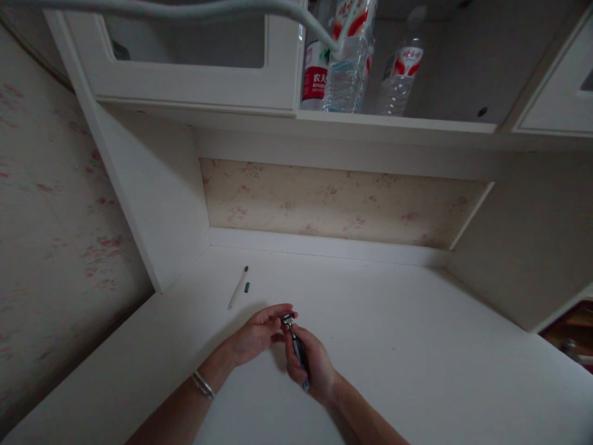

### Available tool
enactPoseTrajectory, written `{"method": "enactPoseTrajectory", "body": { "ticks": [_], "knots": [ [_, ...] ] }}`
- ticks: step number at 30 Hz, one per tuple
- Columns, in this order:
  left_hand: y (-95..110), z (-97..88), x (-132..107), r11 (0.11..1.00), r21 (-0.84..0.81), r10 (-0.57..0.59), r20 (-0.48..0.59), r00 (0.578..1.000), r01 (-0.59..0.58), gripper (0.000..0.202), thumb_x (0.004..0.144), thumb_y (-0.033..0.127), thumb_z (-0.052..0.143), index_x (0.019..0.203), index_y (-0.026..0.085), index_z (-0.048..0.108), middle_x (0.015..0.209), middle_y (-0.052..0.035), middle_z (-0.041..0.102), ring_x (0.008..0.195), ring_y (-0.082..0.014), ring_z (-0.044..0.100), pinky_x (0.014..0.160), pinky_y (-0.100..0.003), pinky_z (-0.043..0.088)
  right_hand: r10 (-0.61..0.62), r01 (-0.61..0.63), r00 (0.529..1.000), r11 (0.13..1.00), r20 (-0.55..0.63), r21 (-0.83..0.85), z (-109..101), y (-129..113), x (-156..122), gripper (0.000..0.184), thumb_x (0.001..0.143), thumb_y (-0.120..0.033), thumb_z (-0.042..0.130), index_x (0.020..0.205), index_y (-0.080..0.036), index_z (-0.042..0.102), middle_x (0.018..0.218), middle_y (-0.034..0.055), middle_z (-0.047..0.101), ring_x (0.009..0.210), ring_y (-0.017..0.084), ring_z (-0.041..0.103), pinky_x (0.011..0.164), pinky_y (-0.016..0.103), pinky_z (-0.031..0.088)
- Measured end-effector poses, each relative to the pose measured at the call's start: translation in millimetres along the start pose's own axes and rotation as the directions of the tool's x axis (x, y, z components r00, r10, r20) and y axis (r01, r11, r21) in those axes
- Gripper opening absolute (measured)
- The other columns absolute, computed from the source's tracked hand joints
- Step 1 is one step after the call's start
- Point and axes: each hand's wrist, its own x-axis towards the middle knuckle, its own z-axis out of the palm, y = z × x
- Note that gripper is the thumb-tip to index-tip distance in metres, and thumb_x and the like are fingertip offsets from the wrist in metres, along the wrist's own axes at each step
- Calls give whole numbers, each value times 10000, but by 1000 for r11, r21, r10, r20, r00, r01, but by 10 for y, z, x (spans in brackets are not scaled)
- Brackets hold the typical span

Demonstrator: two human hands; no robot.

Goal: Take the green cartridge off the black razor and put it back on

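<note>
My right hand (pixel 311 363) is wrapped round a slim dark and silver tool (pixel 296 349) that looks like a razor, held over the white desk (pixel 417 346). My left hand (pixel 259 332) pinches the tool's small head at its top end with thumb and fingertips. A thin bracelet (pixel 202 384) circles my left wrist. Farther back on the desk lie a white pen-like stick (pixel 238 288) and, just to its right, a tiny dark piece (pixel 247 287).
A shelf above holds several plastic water bottles (pixel 347 62) and a white cabinet door (pixel 185 55). A grey cable (pixel 222 8) runs across the top. Floral wallpaper (pixel 333 201) backs the alcove; white side panels close it left and right.
</note>
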Motion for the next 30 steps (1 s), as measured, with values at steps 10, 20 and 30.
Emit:
{"method": "enactPoseTrajectory", "body": {
  "ticks": [10, 20, 30],
  "knots": [
    [-16, -6, 2, 1000, -4, -14, -34, 999, 14, 463, 765, 312, 712, 1190, 209, 562, 1257, -136, 511, 1043, -226, 515, 835, -342, 394, -150, 127, 978, 979, -145, -162, 114, 19, -39, 449, 775, -610, 581, 695, -190, 444, 409, -107, 326, 272, 37, 185, 257, 154, 139],
    [-58, 1, 35, 999, -17, 26, -83, 996, -28, 439, 744, 261, 737, 1152, 189, 593, 1198, -125, 549, 975, -194, 527, 791, -296, 386, -209, 167, 962, 959, -177, -228, 140, 11, -32, 493, 731, -647, 603, 661, -195, 420, 410, -108, 303, 288, 34, 177, 262, 150, 139],
    [-41, 30, 47, 997, 6, 73, -169, 983, -73, 414, 754, 242, 725, 1143, 176, 601, 1162, -124, 567, 706, -94, 504, 692, -259, 361, -168, 132, 972, 969, -165, -210, 143, -36, -61, 480, 743, -649, 576, 653, -196, 446, 363, -105, 308, 240, 49, 203, 241, 167, 120]
  ]
}}
